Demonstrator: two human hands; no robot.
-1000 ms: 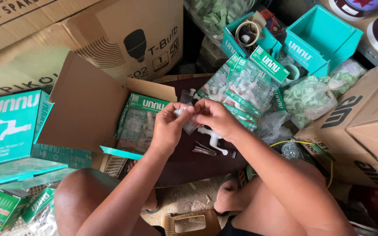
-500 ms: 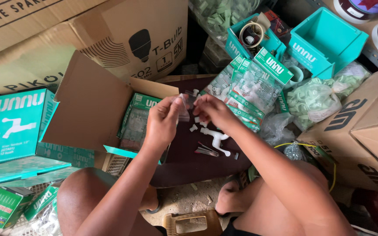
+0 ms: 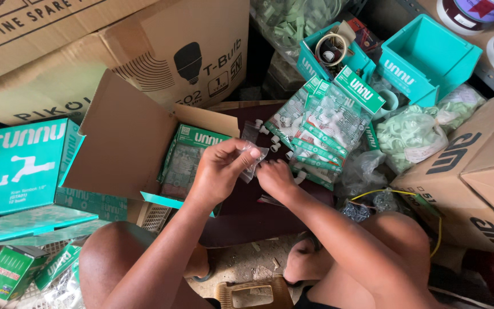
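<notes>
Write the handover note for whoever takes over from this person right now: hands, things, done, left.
Left hand: pinches a small clear plastic bag at chest height.
Right hand: at the bag's lower edge, fingers closed; what it grips is hidden.
Loose white fittings lie on the dark board.
Done: packed green-topped packets piled right.
Left: the loose fittings are not bagged.

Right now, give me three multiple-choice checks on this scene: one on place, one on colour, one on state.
1. Where is the small clear plastic bag?
A. in the left hand
B. on the stool
C. in a bin
2. What colour is the empty plastic bin at upper right?
A. red
B. teal
C. black
3. How is the brown carton in front of the knees?
A. taped shut
B. crushed flat
C. flaps open

Answers: 1 A, the left fingers pinch it; 2 B, its walls are teal; 3 C, a flap stands raised over packets inside.
</notes>
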